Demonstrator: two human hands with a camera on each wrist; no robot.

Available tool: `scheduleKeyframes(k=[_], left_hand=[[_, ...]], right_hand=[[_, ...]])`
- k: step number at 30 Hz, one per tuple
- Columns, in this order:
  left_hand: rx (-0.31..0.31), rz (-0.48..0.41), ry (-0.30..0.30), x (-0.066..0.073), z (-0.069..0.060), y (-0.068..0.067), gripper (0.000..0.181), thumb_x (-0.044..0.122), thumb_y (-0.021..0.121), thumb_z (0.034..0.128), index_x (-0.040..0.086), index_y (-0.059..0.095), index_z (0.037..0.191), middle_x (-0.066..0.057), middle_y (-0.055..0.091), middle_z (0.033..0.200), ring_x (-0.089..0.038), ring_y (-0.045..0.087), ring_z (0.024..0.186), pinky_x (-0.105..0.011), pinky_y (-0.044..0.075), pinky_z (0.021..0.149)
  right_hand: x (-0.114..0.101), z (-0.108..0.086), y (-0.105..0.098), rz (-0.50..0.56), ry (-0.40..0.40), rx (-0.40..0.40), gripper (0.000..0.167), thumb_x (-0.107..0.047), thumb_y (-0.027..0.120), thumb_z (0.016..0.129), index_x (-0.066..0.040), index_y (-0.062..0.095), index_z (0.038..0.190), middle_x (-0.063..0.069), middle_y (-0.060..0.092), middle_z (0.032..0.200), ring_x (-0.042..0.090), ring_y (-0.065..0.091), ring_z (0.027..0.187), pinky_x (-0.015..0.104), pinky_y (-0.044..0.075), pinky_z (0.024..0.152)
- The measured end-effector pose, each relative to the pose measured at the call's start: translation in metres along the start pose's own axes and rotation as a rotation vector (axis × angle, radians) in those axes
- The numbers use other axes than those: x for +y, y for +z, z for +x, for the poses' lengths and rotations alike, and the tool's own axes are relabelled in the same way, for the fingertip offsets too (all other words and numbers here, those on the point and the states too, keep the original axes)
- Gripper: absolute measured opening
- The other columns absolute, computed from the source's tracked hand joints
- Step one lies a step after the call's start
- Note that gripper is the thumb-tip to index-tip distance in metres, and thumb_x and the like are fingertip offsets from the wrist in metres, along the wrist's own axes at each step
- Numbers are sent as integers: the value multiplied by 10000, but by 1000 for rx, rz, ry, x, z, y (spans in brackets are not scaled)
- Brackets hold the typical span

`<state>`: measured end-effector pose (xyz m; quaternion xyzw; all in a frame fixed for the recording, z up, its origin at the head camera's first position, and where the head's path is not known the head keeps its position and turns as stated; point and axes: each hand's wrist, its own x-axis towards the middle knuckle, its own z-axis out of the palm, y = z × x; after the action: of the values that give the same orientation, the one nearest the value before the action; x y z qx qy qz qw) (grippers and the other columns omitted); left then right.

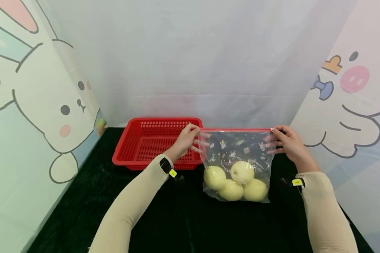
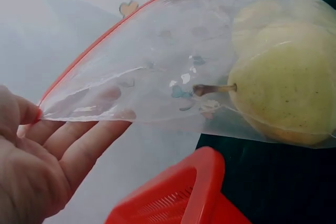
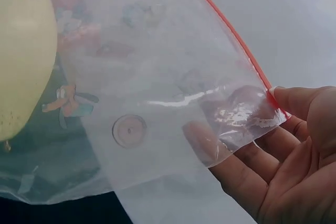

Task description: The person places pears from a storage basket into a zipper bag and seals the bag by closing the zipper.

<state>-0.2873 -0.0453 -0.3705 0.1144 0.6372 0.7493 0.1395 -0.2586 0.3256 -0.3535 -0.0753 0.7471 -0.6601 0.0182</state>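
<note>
A clear zip bag [image 1: 226, 151] with a red top strip and small printed cartoon figures holds several pale yellow-green pears [image 1: 242, 172]. My left hand [image 1: 187, 138] pinches its upper left corner between thumb and fingers, other fingers spread behind the plastic. At the upper right corner my right hand [image 1: 289, 144] pinches the strip the same way. The strip runs straight between both hands in the head view. In the left wrist view a pear [image 2: 283, 85] with a brown stem presses against the plastic. The right wrist view shows the thumb on the red strip [image 3: 236, 35].
A red perforated plastic basket [image 1: 130, 163] stands left of the bag, behind my left forearm. Dark green cloth [image 1: 164, 225] covers the table. A pale curtain [image 1: 190, 63] closes off the back, and cartoon-printed panels [image 1: 50, 105] stand at both sides.
</note>
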Motion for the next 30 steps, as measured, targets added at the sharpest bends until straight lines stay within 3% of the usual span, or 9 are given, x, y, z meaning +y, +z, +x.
scheduleKeyframes(k=[6,12,17,22,30], left_hand=[[90,-18,-42,-9,22,-8,283,213,410,1085,-19,430,1247,-250,620,1228,-250,731,744,-430,582,563],[176,9,-93,-22,33,-14,326,209,434,1076,-12,437,1315,-202,568,1160,-237,690,719,-403,582,554],[204,12,-135,-32,37,-20,313,200,433,1073,2,450,1316,-198,576,1155,-238,690,732,-389,582,555],[223,-21,-165,-39,38,-24,309,176,410,1076,-7,441,1324,-200,571,1159,-258,693,759,-457,587,631],[242,-35,-182,-46,38,-24,309,179,420,1074,-2,445,1322,-206,554,1185,-349,670,951,-435,591,629]], right_hand=[[14,30,0,-19,107,26,256,-370,505,1031,-138,487,1139,-39,638,869,143,709,723,368,592,612],[37,55,3,-101,189,33,281,-426,500,1024,-174,500,1148,-43,607,907,130,661,736,358,585,650],[54,70,7,-122,234,34,333,-463,503,1012,-171,499,1172,-31,605,932,135,653,751,340,574,672],[67,80,14,-138,267,58,341,-453,500,1021,-150,509,1176,5,577,964,134,633,748,336,560,673],[80,85,21,-98,332,95,273,-399,488,1040,-160,514,1170,-27,593,900,132,615,713,328,546,646]])
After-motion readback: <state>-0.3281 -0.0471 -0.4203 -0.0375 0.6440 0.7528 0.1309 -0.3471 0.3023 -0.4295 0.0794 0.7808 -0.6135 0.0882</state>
